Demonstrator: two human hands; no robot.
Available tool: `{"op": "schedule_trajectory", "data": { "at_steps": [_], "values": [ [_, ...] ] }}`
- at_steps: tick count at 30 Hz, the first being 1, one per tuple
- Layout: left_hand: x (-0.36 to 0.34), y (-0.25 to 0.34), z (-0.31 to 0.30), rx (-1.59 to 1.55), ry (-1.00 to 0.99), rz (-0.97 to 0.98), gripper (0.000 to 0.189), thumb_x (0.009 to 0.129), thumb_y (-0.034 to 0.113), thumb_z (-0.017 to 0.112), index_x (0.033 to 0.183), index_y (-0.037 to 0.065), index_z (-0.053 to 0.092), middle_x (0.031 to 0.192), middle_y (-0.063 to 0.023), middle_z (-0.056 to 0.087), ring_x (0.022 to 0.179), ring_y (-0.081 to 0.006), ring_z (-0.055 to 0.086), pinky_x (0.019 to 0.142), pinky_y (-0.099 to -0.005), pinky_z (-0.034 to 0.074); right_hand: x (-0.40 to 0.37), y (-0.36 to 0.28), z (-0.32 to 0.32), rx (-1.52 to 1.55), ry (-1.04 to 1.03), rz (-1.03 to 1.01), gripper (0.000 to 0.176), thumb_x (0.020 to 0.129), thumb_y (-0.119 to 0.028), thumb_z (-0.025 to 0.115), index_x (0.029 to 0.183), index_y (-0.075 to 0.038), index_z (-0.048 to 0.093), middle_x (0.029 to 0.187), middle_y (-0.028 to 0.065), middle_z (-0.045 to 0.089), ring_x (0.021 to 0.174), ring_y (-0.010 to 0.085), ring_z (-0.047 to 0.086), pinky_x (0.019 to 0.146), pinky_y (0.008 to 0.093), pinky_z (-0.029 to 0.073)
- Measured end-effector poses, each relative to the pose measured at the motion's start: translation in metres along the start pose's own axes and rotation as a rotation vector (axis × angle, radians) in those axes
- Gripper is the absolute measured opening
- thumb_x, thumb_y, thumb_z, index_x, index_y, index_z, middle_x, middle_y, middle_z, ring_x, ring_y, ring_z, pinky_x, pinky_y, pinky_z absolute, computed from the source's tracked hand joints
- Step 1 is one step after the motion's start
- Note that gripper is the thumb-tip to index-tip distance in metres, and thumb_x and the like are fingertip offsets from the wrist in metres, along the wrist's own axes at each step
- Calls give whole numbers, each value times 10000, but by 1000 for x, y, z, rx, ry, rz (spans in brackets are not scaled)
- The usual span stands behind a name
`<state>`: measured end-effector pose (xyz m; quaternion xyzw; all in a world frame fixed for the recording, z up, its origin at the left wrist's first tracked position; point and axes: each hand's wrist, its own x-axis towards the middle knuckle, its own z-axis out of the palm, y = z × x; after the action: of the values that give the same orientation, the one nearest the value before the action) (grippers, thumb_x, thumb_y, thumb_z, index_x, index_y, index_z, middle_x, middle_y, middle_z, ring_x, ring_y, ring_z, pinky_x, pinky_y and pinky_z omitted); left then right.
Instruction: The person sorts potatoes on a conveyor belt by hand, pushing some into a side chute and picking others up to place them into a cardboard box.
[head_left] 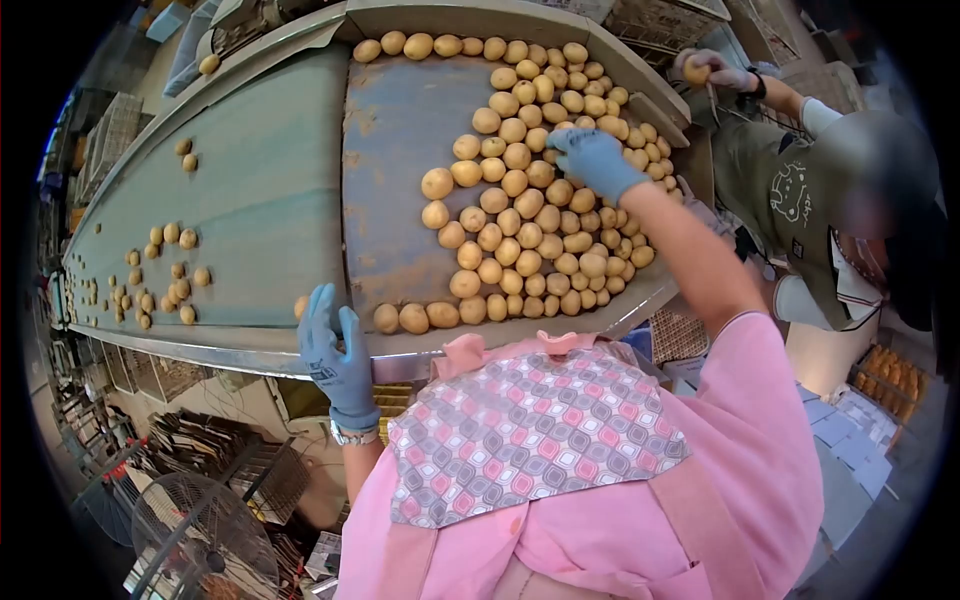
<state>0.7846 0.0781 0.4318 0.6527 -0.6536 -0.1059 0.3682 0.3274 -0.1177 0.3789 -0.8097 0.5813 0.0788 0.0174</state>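
My left hand [337, 362], in a blue glove, is at the near metal edge of the belt. Its fingers and thumb are apart and it holds nothing; a potato [301, 307] lies beside the fingertips. Over the dense spread of potatoes [528, 203] on the worn blue-grey surface [390, 150] is my right hand [600, 163], also gloved in blue. Its fingers are bent and apart, with the tips down at the potatoes, and no potato is visibly gripped. The undersides of these fingers are hidden.
The green belt [265, 170] on the left carries scattered potatoes [180, 288]. At the right a co-worker [800, 190] in a dark apron holds a potato [696, 70] in a gloved hand. A fan [205, 535] stands lower left, near stacked crates [270, 480].
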Motion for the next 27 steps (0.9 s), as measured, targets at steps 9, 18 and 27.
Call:
{"op": "schedule_trajectory", "data": {
  "at_steps": [9, 18, 27],
  "values": [
    [9, -4, -8, -74, -4, 6, 317, 996, 47, 718, 1309, 2, 743, 1336, -191, 734, 1204, -366, 697, 1029, -457, 547, -22, -30, 19, 535, 289, 276, 428, 946, -296, 770, 1330, -139, 669, 1286, 150, 709, 1130, 346, 716, 898, 485, 591],
    [11, -1, -16, 15, -35, 88, 306, 1004, 53, 711, 1306, 23, 753, 1347, -171, 730, 1205, -342, 697, 1027, -453, 550, 2, -39, -109, 927, 302, 68, 301, 987, -398, 692, 1096, -118, 710, 1016, 132, 756, 910, 316, 733, 860, 414, 595],
    [22, -4, -29, 43, 3, 76, 311, 983, 58, 728, 1292, 40, 760, 1327, -160, 742, 1198, -361, 699, 1043, -474, 534, 58, -94, -45, 133, 102, -59, 252, 976, -146, 657, 1226, -162, 684, 1098, 126, 746, 980, 340, 729, 780, 424, 601]
  ]
}}
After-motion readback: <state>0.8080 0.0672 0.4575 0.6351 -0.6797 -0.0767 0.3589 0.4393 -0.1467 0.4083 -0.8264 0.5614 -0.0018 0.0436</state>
